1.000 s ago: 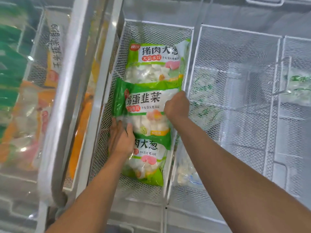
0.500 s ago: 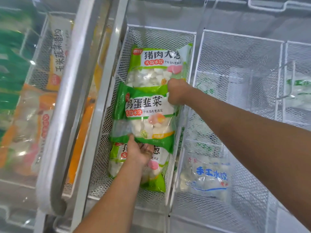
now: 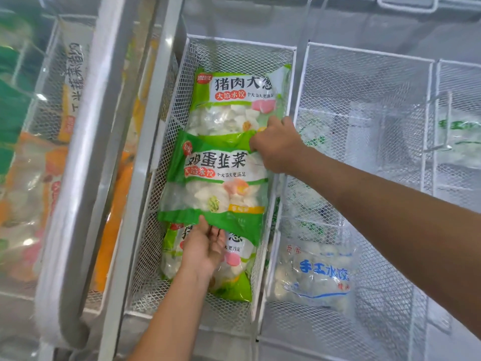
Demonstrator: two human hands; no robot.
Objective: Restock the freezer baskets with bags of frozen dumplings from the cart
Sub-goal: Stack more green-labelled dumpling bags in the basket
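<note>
Bag [image 3: 216, 175] lengthwise along basket [image 3: 234, 52], label upright; both hands grip its ends.

Left side: frosted sliding glass lid [image 3: 33, 178], closed, thick grey-white frame bar [image 3: 78, 178] running diagonally along its right edge. Under the glass, blurred orange and yellow packs [image 3: 28, 194] and green packs [image 3: 10, 105] at the far left edge; one tall yellow-white pack [image 3: 74, 84] stands upright near the lid's top edge, print unreadable. Top right corner: white handle [image 3: 406, 3] on the freezer's rear rim.
</note>
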